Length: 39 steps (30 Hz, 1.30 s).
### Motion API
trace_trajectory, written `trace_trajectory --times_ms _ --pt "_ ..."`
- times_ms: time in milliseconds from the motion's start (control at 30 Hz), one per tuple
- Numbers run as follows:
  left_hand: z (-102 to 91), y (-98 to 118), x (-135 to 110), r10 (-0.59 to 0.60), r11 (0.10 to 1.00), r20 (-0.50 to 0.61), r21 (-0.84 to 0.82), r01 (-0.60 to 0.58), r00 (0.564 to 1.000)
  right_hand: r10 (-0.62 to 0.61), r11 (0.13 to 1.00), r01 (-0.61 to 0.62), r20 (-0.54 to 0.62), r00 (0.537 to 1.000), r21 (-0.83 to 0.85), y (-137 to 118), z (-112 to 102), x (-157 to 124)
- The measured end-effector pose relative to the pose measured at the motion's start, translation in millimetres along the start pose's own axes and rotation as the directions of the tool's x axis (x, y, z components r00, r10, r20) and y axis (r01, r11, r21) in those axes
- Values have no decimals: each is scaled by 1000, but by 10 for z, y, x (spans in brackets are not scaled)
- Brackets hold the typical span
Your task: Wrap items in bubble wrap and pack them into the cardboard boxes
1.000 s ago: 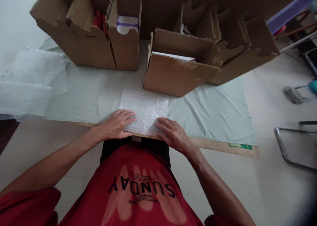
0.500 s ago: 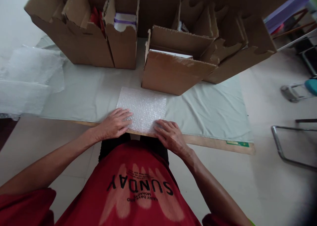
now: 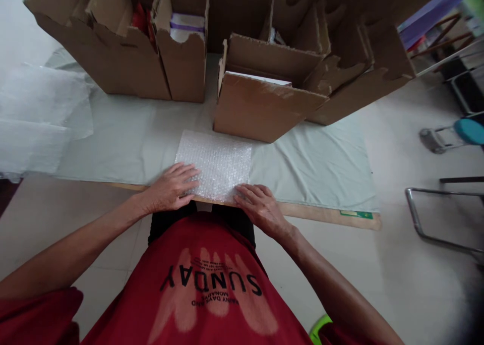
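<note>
A clear bubble wrap sheet [image 3: 217, 163] lies flat on the cloth-covered table [image 3: 124, 148], close to its front edge. My left hand [image 3: 174, 186] rests on the sheet's near left corner, its fingers stretched out over it. On the near right corner lies my right hand [image 3: 259, 206], fingers also extended and palm down. Neither hand grips anything. Whether something lies beneath the bubble wrap, I cannot tell.
Behind the sheet stands a cardboard box [image 3: 260, 108] holding something white. More cardboard holders [image 3: 185, 72] line the back, with red and white-purple items inside. Clear plastic sheets [image 3: 41, 113] lie at the left. A metal frame [image 3: 419, 224] stands on the floor at right.
The whole view has shifted slightly, and a green object now shows by my right sleeve. Both hands stay in the same place on the bubble wrap.
</note>
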<state>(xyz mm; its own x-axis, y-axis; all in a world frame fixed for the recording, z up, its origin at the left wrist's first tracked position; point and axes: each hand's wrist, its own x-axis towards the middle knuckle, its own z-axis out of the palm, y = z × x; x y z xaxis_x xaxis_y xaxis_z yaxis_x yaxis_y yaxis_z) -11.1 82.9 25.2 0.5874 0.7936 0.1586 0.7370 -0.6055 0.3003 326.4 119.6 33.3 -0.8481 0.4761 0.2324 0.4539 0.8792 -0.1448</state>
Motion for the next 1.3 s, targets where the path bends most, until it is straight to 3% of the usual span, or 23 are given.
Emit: trace_trajectory --times_ms 200,367,567,733,967,1067,1167,1300 --pt "-22 30 13 -15 1000 12 3 15 1000 -3 1000 1 -64 998 -31 -111 66 58" --pt "-35 198 71 -87 995 20 49 86 996 137 986 -127 -90 986 111 -46 118 156" --pt "10 268 182 -151 987 -28 47 152 988 290 883 -288 50 956 370 141 -49 299" --pt "-47 164 257 -154 987 -41 40 155 987 273 779 -281 99 957 561 223 -227 263" --pt "-226 107 454 -133 991 144 -10 136 981 338 783 -286 8 941 553 286 91 199" --pt "-364 46 482 -155 982 196 -80 174 968 447 708 -361 11 894 606 307 172 242" --pt "-525 -68 402 -249 943 216 -169 287 944 575 582 -482 88 814 655 325 123 259" --pt "-548 -173 263 -458 777 207 -379 503 864 656 456 -522 124 745 721 345 26 274"
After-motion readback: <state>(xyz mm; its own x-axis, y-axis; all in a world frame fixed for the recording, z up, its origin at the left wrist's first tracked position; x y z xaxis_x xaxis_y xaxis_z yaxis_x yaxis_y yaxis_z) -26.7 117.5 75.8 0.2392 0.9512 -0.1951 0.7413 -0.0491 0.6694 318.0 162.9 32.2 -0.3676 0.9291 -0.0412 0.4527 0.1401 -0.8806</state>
